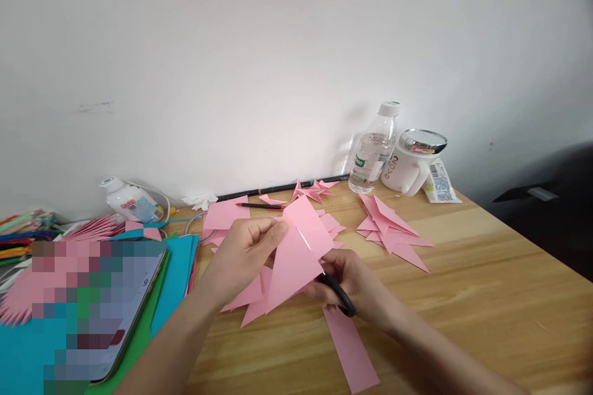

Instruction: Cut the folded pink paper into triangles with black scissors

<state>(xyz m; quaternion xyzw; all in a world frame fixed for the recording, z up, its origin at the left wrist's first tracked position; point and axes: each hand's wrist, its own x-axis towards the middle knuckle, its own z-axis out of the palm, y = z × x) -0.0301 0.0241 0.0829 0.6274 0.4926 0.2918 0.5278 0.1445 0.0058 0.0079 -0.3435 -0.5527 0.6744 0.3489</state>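
My left hand [252, 250] pinches a sheet of pink paper [296, 259] by its upper left edge, thumb on top. Black-handled scissors [340, 296] are gripped in my right hand [354, 284], with a blade showing as a bright line across the pink sheet. The sheet is held above the table, partly cut along that line. Below it lie pink paper triangles [252, 302] and a long pink strip [352, 352]. My right fingers are partly hidden behind the paper and the handle.
Folded pink pieces [389, 225] lie to the right on the wooden table [467, 296]. A water bottle [370, 157], a lidded white mug [407, 163] and a red-black pen [259, 205] stand or lie at the back. A phone [134, 315] rests on coloured paper at left.
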